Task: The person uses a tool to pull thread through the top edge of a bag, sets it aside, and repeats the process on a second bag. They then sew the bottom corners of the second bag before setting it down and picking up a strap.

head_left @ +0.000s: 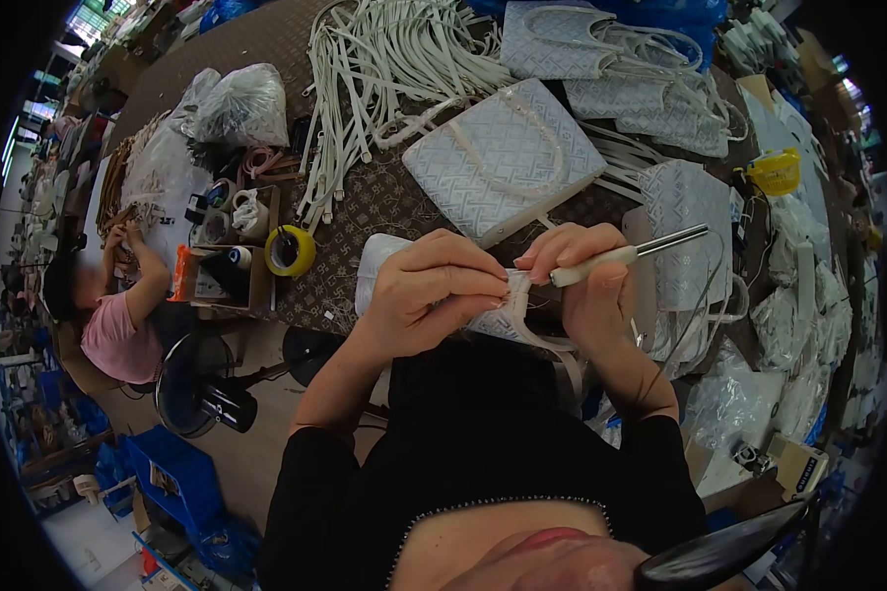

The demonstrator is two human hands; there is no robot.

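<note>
My left hand (432, 294) is closed, pinching the end of a white bag strap (519, 307) in front of my body. My right hand (593, 286) is closed round a tool with a white handle (601, 262) and a silver metal shaft (672, 238) pointing right. Its fingertips also meet the strap end beside my left fingers. The strap curves down below my right hand. Just beyond my hands, a white patterned handbag (508, 163) lies on the table. Part of another pale bag piece (376, 266) shows behind my left hand.
Many white straps (389, 74) are heaped at the back. More patterned bags (685, 231) lie to the right. Yellow tape (291, 250) stands by a cardboard box (259, 281) on the left. A fan (192, 389) and a co-worker in a pink shirt (123, 335) are further left.
</note>
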